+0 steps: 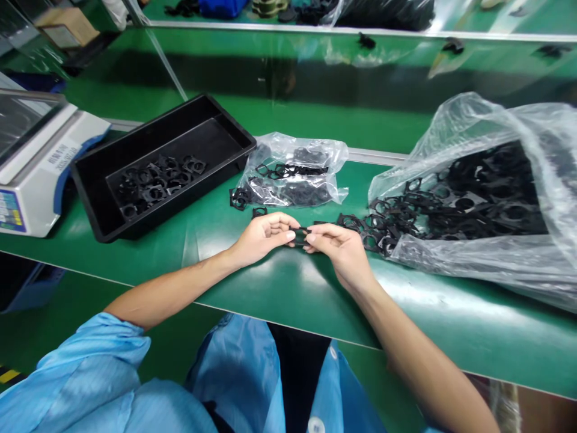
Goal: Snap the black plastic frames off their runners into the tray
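Between my two hands, just above the green table, is a small black plastic frame piece (299, 236). My left hand (269, 236) pinches its left end with thumb and fingers. The right end sits in the pinch of my right hand (336, 243). Fingers cover much of the piece, so its full shape is hidden. Behind my hands lies a clear plastic bag (295, 191) with black parts in and on it. Loose black frames (238, 198) rest by its left edge. More black frames (392, 219) spill toward my right hand from a large clear bag (478, 264).
A black tray (229, 129) at the left holds a pile of black frames (157, 180). Beyond it on the far left stands a white and blue scale (54, 162). A raised shelf edge (315, 28) runs along the back, with bags and parts on it.
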### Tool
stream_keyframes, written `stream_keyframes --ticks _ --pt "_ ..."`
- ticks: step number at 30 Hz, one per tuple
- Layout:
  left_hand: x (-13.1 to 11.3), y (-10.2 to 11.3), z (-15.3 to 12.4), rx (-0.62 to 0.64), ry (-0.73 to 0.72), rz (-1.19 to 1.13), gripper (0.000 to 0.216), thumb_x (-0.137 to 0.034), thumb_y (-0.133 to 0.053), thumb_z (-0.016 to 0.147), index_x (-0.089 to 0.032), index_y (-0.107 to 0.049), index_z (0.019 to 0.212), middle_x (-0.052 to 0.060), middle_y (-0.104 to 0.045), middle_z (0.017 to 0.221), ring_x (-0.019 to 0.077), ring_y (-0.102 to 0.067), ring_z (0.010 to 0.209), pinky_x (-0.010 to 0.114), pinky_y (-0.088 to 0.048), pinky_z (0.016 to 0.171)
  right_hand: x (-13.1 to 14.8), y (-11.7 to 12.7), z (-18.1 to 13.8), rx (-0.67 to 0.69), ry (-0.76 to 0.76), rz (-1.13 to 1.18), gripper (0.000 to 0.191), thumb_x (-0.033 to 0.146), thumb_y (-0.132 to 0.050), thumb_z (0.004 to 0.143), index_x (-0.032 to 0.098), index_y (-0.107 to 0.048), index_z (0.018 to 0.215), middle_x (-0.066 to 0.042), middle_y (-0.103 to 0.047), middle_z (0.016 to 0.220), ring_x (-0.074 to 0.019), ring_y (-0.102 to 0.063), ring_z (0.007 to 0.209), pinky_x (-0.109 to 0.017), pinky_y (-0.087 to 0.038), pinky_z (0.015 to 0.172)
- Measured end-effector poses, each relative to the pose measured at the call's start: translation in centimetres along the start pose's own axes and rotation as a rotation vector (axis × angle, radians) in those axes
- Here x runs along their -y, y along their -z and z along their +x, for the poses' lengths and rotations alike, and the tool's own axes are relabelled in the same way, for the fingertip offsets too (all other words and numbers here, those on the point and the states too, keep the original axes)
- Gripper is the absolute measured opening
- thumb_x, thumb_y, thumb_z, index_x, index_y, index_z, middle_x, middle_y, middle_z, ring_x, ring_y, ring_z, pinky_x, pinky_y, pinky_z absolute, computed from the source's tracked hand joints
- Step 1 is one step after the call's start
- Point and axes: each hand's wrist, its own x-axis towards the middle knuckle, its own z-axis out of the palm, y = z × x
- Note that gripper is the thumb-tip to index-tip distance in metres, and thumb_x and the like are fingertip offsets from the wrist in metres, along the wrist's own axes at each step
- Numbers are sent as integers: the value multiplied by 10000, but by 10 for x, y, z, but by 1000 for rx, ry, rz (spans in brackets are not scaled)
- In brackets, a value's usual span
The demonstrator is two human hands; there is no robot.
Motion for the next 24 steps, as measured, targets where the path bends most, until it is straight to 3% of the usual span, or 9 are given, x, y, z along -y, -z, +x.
stream_keyframes --ticks 10,16,24 --pt "4 1 1 -51 -74 11 357 -402 -849 725 -144 -667 892 50 -750 857 144 -720 785 262 -567 780 4 0 -8 141 60 49 348 388 -934 612 215 -782 872 -44 -780 893 -173 -727 748 -374 -625 845" --pt "6 1 1 -39 -90 -15 375 -405 -857 721 -149 -649 900 47 -749 871 146 -729 808 260 -573 792 1 1 -8 184 99 1 356 424 -906 659 209 -780 915 -56 -761 936 -166 -714 774 -364 -626 848" --pt "5 -1 0 -32 -156 11 361 -399 -856 724 -155 -609 820 65 -761 911 158 -728 850 273 -561 813 3 -2 -14 177 314 -279 273 479 -800 779 237 -784 905 -61 -656 992 -161 -669 816 -314 -617 785"
